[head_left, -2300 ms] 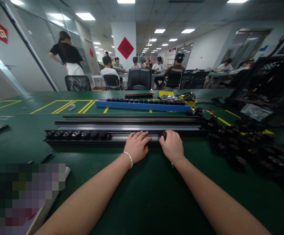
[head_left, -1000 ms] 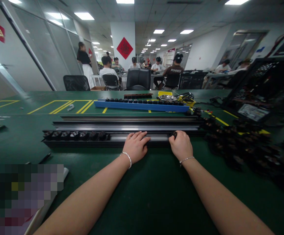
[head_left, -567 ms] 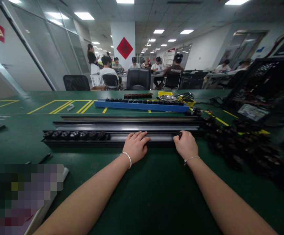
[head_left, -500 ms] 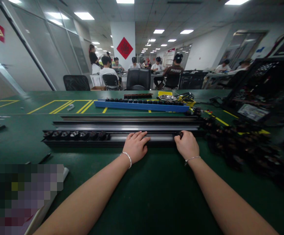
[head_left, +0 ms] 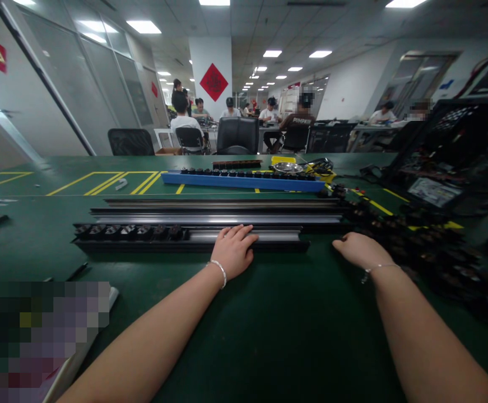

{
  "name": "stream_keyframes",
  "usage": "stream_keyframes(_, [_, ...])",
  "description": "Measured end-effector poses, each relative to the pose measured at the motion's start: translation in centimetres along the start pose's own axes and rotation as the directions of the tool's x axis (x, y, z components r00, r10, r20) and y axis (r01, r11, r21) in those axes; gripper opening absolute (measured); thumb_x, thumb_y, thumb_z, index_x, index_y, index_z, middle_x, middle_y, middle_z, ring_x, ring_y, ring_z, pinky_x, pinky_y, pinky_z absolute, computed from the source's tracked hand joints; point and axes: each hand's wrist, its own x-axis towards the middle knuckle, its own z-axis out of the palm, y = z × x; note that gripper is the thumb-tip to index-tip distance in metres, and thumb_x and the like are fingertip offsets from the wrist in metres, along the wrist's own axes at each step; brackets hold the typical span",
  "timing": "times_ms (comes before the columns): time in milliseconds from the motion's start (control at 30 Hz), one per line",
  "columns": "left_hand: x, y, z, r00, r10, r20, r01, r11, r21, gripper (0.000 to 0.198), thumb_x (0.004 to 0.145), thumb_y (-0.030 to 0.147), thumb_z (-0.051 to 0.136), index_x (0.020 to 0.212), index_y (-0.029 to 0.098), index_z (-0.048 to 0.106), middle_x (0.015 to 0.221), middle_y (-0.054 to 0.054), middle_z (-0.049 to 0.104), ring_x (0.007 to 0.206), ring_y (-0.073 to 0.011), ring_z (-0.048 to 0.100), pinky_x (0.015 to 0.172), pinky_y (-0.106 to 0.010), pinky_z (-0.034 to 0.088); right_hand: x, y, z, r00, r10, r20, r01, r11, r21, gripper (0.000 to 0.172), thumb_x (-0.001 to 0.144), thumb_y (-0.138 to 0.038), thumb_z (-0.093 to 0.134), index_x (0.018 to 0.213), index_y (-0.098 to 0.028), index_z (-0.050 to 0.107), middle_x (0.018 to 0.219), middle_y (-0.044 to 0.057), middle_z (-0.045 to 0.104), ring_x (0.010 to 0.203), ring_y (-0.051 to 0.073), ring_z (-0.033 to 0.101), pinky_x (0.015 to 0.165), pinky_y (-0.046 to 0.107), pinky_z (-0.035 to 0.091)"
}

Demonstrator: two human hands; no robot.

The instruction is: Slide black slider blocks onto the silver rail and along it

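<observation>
My left hand [head_left: 234, 252] lies across a black channel rail [head_left: 193, 246] with a silvery inner face, its fingers stretched over the opening. Several black parts [head_left: 128, 230] stand in a row inside the rail's left portion. Past the rail's right end, my right hand [head_left: 360, 250] hovers low over the table beside a heap of loose black parts [head_left: 432, 257]. Its thumb and fingers are drawn together; anything between them is hidden. What lies under my left palm cannot be seen.
More long rails [head_left: 222, 211] lie parallel behind the front one. Farther back sits a blue tray [head_left: 244, 182] filled with dark parts. A dark open-framed case [head_left: 428, 151] stands at right, and a blurred-out object [head_left: 42, 336] occupies the near left.
My right hand has moved right, away from the rail's end, where a small black part showed at its fingers. My left hand keeps its place on the rail.
</observation>
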Motion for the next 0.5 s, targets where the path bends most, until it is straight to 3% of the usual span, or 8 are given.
stream_keyframes(233, [0.0, 0.1, 0.0, 1.000, -0.006, 0.007, 0.006, 1.000, 0.001, 0.037, 0.080, 0.026, 0.051, 0.116, 0.031, 0.058, 0.135, -0.001, 0.051, 0.125, -0.0226, 0.044, 0.102, -0.044, 0.033, -0.4, 4.9, -2.1, 0.971, 0.018, 0.238, -0.020, 1.000, 0.006, 0.018, 0.070, -0.029, 0.060, 0.054, -0.020, 0.061, 0.065, 0.008, 0.065, 0.064, 0.022, 0.063, 0.062, 0.034, 0.048])
stream_keyframes(400, [0.0, 0.0, 0.0, 1.000, 0.005, 0.001, -0.005, 1.000, 0.002, 0.037, 0.081, 0.026, 0.051, 0.117, 0.030, 0.058, 0.136, -0.001, 0.051, 0.124, -0.0223, 0.044, 0.102, -0.044, 0.033, -0.3, 7.3, -1.8, 0.947, -0.061, 0.314, 0.069, 0.998, -0.013, 0.015, 0.063, -0.020, 0.063, 0.048, -0.019, 0.058, 0.057, 0.007, 0.062, 0.057, 0.022, 0.062, 0.060, 0.036, 0.048])
stream_keyframes(500, [0.0, 0.0, -0.1, 1.000, 0.005, 0.006, -0.005, 1.000, 0.003, 0.037, 0.081, 0.026, 0.051, 0.117, 0.030, 0.058, 0.136, -0.001, 0.051, 0.124, -0.0224, 0.044, 0.101, -0.044, 0.033, 0.5, 9.1, -0.9, 0.934, 0.017, 0.357, 0.002, 0.999, -0.052, 0.020, 0.060, -0.017, 0.063, 0.043, -0.020, 0.053, 0.055, 0.006, 0.060, 0.057, 0.022, 0.061, 0.062, 0.037, 0.048])
